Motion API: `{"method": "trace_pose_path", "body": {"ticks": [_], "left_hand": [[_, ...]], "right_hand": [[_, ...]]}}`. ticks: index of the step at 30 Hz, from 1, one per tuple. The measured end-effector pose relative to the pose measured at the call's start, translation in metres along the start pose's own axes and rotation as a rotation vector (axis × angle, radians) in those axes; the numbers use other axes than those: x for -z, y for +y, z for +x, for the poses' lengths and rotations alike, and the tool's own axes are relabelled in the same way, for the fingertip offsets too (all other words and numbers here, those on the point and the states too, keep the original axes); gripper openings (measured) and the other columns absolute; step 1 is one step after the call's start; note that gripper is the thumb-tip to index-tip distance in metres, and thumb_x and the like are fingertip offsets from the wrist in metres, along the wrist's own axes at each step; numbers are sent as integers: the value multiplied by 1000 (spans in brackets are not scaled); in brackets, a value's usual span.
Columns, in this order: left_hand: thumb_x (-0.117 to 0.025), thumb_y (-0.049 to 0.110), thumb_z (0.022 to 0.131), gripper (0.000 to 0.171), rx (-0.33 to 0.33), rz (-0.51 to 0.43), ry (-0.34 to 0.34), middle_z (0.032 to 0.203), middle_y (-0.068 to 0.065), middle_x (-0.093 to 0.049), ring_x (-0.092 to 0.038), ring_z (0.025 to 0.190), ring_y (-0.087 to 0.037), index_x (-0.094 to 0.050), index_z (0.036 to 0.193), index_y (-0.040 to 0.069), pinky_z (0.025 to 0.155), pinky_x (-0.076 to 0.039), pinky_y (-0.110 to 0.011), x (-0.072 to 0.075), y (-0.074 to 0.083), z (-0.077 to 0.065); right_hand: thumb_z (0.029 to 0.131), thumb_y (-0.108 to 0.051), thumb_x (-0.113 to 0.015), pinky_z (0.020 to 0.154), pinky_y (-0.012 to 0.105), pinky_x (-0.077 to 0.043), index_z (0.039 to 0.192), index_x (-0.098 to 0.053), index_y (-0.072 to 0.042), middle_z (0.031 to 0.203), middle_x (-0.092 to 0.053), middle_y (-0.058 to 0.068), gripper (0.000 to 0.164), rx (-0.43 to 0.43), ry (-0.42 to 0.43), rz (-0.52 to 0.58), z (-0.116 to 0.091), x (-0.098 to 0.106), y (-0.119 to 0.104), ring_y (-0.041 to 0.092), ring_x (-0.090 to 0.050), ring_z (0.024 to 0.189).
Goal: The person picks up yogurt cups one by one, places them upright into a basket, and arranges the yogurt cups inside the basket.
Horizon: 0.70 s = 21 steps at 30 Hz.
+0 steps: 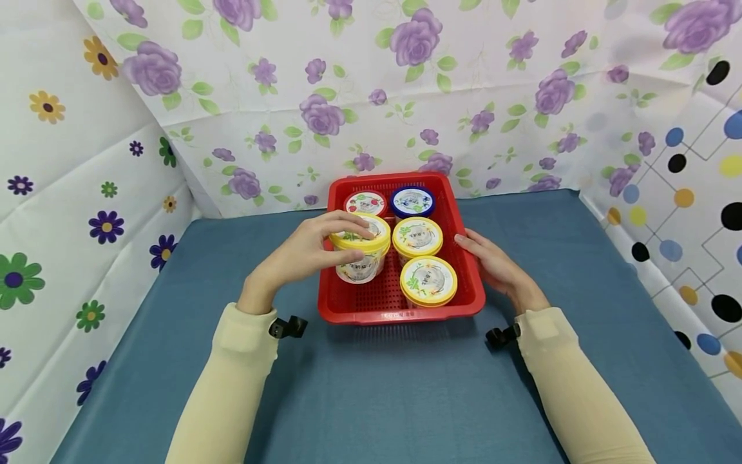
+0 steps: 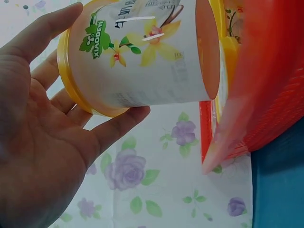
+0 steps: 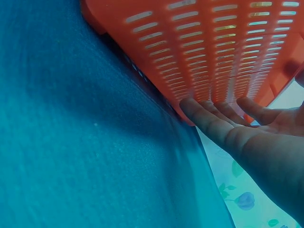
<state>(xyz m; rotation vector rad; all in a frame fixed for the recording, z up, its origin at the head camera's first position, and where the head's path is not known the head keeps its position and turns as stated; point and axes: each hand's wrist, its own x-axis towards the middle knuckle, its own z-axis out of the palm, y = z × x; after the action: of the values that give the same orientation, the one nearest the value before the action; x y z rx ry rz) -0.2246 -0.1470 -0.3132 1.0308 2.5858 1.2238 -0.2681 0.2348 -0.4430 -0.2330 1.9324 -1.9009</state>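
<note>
My left hand (image 1: 321, 245) grips a white yellow-lidded tub (image 1: 355, 267) from above, thumb on the near side and fingers over its lid. In the left wrist view this tub (image 2: 142, 57) shows a vanilla flower print, with the hand (image 2: 42, 128) around its lid end. It overlaps the left part of a red slotted plastic basket (image 1: 400, 317). Against the basket's right side, my right hand (image 1: 495, 261) has its thumb by the rim. From the right wrist, its fingers (image 3: 204, 116) lie extended along the slotted outer wall (image 3: 190, 47).
Inside the basket are a red-lidded tub (image 1: 365, 203), a blue-lidded tub (image 1: 412, 202) and yellow-lidded tubs, one in the middle (image 1: 417, 236) and one at the front (image 1: 428, 281). A blue cloth (image 1: 394, 386) covers the table. Flower-printed sheeting (image 1: 348, 96) hangs behind.
</note>
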Motion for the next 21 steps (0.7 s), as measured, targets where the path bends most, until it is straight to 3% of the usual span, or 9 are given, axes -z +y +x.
{"method": "trace_pose_path", "body": {"ticks": [8,21], "left_hand": [[-81,31,92,25,0,42,-21,129,2,-64,-54,121,-17,-66,108,19,93,-57,-43,1,7,9],[-89,31,84,35,54,116,-146,127,2,-61,-54,121,-17,-57,86,17,88,-60,-35,5,18,23]], "right_hand": [[108,-44,-51,91,41,-61,164,-26,-16,151,-50,21,67,3,-1,4,0,0,1,20,-69,115],[108,-44,-52,90,41,-61,163,-26,-15,151,-50,22,67,4,-5,24,1,0,1,20,-70,113]]}}
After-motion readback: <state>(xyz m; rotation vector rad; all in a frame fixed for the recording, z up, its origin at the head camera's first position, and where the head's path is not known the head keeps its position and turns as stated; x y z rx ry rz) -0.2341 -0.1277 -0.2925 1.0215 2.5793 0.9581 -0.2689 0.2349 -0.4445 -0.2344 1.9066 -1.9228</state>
